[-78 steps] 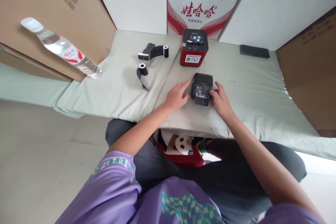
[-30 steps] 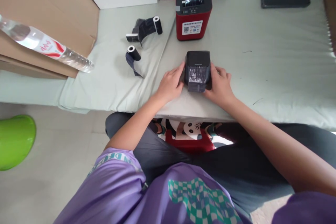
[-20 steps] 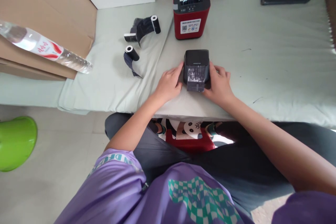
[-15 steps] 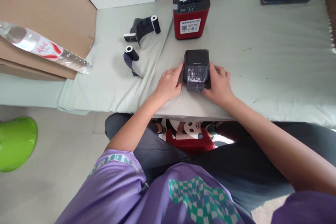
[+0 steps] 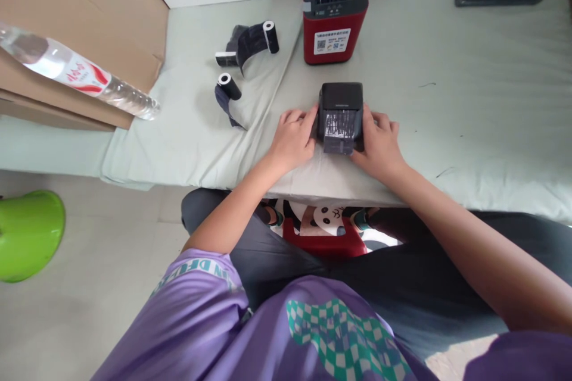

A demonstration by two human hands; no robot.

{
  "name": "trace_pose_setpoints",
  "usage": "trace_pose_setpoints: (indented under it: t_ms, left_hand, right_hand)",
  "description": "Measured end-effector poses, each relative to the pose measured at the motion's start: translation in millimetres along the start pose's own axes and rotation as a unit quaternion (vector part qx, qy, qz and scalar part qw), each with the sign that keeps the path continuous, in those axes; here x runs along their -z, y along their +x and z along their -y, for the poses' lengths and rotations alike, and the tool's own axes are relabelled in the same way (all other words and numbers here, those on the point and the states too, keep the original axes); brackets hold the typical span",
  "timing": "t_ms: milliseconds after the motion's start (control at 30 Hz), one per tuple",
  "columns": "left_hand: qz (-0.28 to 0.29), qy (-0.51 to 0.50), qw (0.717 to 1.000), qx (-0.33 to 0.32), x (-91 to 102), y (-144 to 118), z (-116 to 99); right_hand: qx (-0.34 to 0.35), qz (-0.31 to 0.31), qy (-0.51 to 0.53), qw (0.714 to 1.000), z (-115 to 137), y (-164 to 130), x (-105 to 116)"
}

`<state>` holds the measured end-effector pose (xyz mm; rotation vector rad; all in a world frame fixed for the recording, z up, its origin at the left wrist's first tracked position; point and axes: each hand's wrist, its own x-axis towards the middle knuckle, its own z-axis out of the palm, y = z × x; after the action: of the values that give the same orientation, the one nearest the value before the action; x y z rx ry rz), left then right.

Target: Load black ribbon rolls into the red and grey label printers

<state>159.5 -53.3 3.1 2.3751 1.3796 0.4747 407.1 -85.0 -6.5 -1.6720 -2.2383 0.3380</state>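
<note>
Black boxy device is set on pale cloth, between the hands; long axis apparently near–far. Left side is met by the left hand, thumb and fingers parted. Right side is bordered more closely by the right hand, thumb at near corner; whether gripped, cannot be told.

Room right of right hand; red printer blocks beyond black device.
</note>
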Motion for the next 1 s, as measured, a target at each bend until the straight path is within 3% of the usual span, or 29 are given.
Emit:
trace_pose_setpoints:
  t_ms: [233, 1000]
  left_hand:
    - [-0.038, 0.009, 0.999, -0.021, -3.7, 3.6, 4.4]
    - [-0.049, -0.017, 0.999, -0.007, -6.8, 1.3, 0.7]
  right_hand:
    - [-0.006, -0.005, -0.024, 1.0, 0.6, -0.8, -1.0]
    - [-0.015, -0.006, -0.035, 0.999, 0.1, -1.1, -0.1]
